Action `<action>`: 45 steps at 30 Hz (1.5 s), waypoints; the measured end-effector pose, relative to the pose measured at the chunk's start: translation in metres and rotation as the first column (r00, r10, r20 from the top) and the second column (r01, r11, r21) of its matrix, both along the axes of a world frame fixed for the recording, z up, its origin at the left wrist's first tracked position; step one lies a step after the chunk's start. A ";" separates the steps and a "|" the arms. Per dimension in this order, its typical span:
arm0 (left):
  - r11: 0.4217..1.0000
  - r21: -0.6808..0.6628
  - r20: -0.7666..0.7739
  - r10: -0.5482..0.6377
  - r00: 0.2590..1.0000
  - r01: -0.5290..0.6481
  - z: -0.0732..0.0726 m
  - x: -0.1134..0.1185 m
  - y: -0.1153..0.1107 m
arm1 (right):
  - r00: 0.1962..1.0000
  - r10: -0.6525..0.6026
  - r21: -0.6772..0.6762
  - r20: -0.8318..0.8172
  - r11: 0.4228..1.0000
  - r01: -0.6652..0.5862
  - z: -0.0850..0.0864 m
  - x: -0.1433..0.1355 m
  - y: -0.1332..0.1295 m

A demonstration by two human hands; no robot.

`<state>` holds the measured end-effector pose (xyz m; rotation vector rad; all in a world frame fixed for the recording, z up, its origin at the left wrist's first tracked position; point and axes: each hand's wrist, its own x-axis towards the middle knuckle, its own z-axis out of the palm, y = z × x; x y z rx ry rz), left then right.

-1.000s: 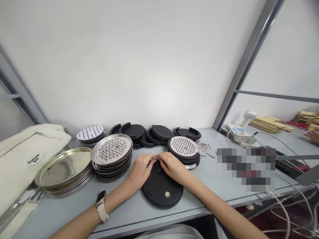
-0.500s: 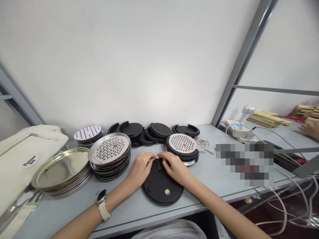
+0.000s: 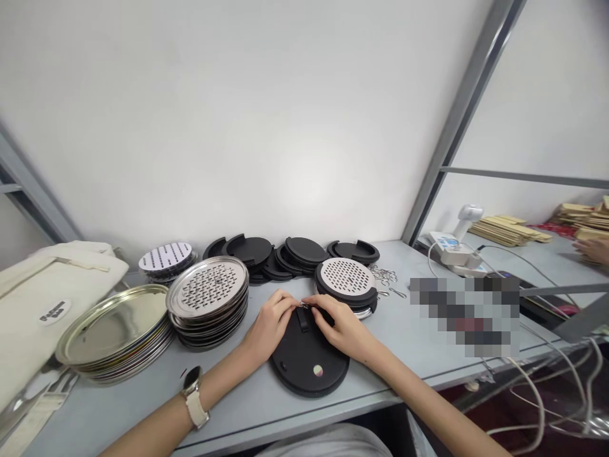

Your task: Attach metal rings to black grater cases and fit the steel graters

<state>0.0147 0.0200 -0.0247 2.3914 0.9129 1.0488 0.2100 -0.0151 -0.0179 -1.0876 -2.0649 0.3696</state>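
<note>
A round black disc (image 3: 297, 374) lies flat on the bench before me, with a round sticker and a short black strap (image 3: 303, 320) at its far edge. At the strap's end is a small metal hook (image 3: 304, 305), mostly covered by fingers. My left hand (image 3: 270, 325) pinches the hook from the left. From the right, my right hand (image 3: 343, 325) closes its fingertips on it too, its palm over the disc's edge. Close behind that hand stands a stack of perforated round grater plates in black holders (image 3: 346, 278). Loose metal hooks (image 3: 385, 275) lie beside the stack.
To the left stand stacked grater plates (image 3: 208, 289), golden round trays (image 3: 114, 324) and a cream bag (image 3: 52, 279). Black round holders (image 3: 304, 251) line the wall. On the right are a white device (image 3: 450, 247), cables, wooden pieces (image 3: 509, 230) and another person's hand (image 3: 592, 249).
My right hand's fingers have shifted slightly and spread a little more above the strap. Both hands stay at the hook, and the disc stays in place. The view has moved slightly.
</note>
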 end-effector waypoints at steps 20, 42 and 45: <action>0.995 0.014 -0.094 0.097 0.991 -0.096 -0.007 -0.002 0.006 | 1.000 -0.007 -0.009 -0.017 1.000 0.007 -0.004 0.000 -0.001; 0.987 -0.089 -0.152 0.117 0.981 -0.132 -0.002 -0.001 0.010 | 0.744 -0.064 0.054 0.665 0.998 0.038 0.010 -0.023 0.089; 0.982 -0.123 -0.138 0.127 0.982 -0.145 -0.002 0.001 0.009 | 0.753 -0.035 0.015 0.657 0.999 0.034 0.010 -0.021 0.089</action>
